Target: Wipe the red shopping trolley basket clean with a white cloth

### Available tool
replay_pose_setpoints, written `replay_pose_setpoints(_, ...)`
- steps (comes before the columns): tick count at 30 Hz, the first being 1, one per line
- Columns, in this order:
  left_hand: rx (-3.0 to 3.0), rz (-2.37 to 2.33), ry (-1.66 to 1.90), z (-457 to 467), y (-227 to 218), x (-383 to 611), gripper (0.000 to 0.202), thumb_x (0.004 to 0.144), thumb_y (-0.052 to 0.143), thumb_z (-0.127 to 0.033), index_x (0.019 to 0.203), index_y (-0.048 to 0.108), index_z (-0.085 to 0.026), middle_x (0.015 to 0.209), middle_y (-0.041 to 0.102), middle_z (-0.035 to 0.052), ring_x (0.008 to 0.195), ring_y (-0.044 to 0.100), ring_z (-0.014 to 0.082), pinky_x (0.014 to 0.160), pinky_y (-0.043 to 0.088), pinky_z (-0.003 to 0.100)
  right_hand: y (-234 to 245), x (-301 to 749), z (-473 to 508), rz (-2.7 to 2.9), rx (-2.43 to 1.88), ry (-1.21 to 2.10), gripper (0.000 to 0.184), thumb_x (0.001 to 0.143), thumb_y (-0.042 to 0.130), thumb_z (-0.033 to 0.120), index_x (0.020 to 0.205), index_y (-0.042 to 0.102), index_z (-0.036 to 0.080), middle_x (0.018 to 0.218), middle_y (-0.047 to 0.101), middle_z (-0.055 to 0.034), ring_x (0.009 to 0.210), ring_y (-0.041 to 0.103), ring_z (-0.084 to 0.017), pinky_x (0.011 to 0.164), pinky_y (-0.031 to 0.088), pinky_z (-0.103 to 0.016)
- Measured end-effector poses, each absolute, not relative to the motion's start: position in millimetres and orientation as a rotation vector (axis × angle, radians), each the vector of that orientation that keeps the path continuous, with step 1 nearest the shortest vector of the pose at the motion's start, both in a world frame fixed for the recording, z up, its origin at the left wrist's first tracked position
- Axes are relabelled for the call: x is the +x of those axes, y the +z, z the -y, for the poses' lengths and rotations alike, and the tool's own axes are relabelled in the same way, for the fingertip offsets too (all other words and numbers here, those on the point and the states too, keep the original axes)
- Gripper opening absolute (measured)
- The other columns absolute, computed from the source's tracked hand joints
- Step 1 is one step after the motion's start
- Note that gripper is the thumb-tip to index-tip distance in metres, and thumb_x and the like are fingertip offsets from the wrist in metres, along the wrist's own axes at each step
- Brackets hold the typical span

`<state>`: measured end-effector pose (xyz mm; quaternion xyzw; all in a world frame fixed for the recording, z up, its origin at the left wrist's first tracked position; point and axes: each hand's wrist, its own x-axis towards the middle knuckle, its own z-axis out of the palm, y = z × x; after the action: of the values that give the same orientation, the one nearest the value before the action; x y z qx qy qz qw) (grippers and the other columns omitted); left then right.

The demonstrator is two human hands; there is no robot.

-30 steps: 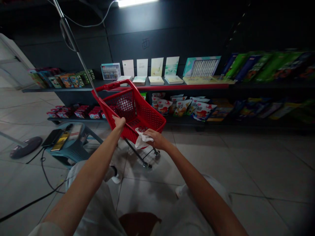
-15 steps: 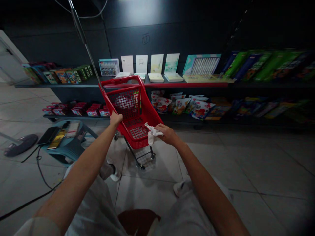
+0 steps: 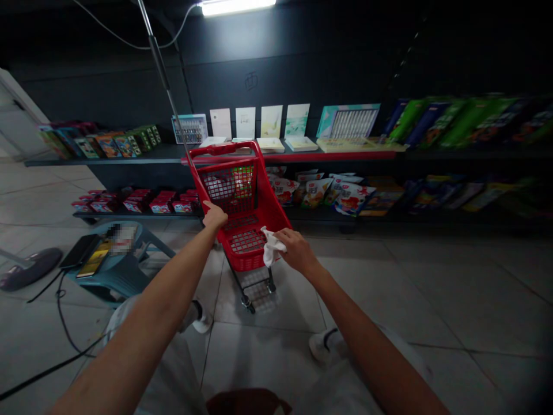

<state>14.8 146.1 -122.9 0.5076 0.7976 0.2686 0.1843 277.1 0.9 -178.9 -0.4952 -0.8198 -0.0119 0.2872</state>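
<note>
In front of me stands a small red shopping cart (image 3: 276,202) on dark legs with casters, its basket of red plastic mesh. My left hand (image 3: 215,216) is closed over the cart's left rim. A crumpled white cloth (image 3: 272,246) is pinched in my right hand (image 3: 297,249), by the cart's near right corner. The cloth hangs against the rim there. Most of the right fingertips are hidden behind the cloth. Through the far mesh panel, packaged goods on the lower shelf show.
A dark shelf unit (image 3: 285,157) runs behind the cart with books, boxes and snack bags (image 3: 354,196). To the left are a blue-grey stool (image 3: 151,253) bearing a black device and phone, a round stand base (image 3: 37,266), and cables (image 3: 47,372). A metal pole (image 3: 159,63) rises behind the cart.
The cart has shifted slightly to the right against the shelf, with my left hand still on its rim. My right hand and the cloth stay near its corner. The view has tilted up a little.
</note>
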Motion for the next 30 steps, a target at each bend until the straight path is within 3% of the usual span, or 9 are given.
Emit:
replay_pose_setpoints(7,1.435,-2.337,0.615,-144,-119,23,0.074,0.085,0.073,-0.03,0.148,0.038,-0.016,0.135,0.066,0.0265,0.125,0.067,0.038,0.102,0.053,0.05,-173,263,13,2.239,-1.353,-0.042,0.016,0.097,0.063,0.027,0.111,0.066,0.021,0.106,0.069,-0.0088,0.097,0.061,-0.023,0.086,0.043,-0.033)
replay_pose_setpoints(12,1.628,-2.339,0.467,-136,-120,22,0.081,0.081,0.081,-0.036,0.146,0.036,-0.019,0.131,0.068,0.0241,0.124,0.068,0.0347,0.101,0.053,0.045,-162,252,34,2.373,-1.313,-0.037,0.046,0.094,0.066,0.053,0.122,0.066,0.016,0.116,0.068,-0.0128,0.105,0.062,-0.026,0.092,0.045,-0.037)
replay_pose_setpoints(19,1.824,-2.276,0.351,-129,-116,25,0.099,0.083,0.08,-0.038,0.16,0.023,-0.013,0.144,0.055,0.0288,0.13,0.063,0.0372,0.104,0.052,0.044,-154,234,53,2.482,-1.284,0.05,0.034,0.098,0.06,0.04,0.123,0.066,0.018,0.119,0.069,-0.0111,0.11,0.064,-0.025,0.094,0.047,-0.034)
replay_pose_setpoints(23,1.882,-2.245,0.319,-127,-117,28,0.106,0.086,0.076,-0.036,0.167,0.011,-0.017,0.155,0.044,0.0294,0.13,0.062,0.0377,0.105,0.053,0.045,-147,237,54,2.537,-1.266,0.135,0.035,0.098,0.06,0.039,0.124,0.066,0.017,0.118,0.07,-0.01,0.106,0.066,-0.023,0.09,0.048,-0.031)
replay_pose_setpoints(26,2.033,-2.246,0.325,-126,-121,30,0.113,0.085,0.076,-0.034,0.169,0.001,-0.023,0.171,0.019,0.0253,0.144,0.048,0.0398,0.106,0.054,0.049,-143,242,54,2.53,-1.269,0.187,0.034,0.095,0.062,0.038,0.122,0.067,0.017,0.119,0.07,-0.01,0.105,0.067,-0.022,0.088,0.048,-0.029)
replay_pose_setpoints(28,2.178,-2.219,0.295,-127,-124,32,0.114,0.086,0.074,-0.034,0.169,-0.004,-0.024,0.176,0.002,0.019,0.157,0.027,0.0397,0.109,0.052,0.053,-142,246,53,2.528,-1.264,0.232,0.034,0.095,0.062,0.038,0.123,0.067,0.019,0.118,0.071,-0.0087,0.104,0.068,-0.022,0.086,0.048,-0.029)
replay_pose_setpoints(30,2.289,-2.188,0.239,-128,-126,34,0.11,0.09,0.069,-0.033,0.169,-0.006,-0.023,0.177,-0.005,0.0151,0.162,0.009,0.0376,0.113,0.046,0.059,-142,248,51,2.53,-1.268,0.274,0.035,0.094,0.063,0.037,0.125,0.067,0.021,0.118,0.072,-0.0075,0.106,0.068,-0.022,0.086,0.048,-0.029)
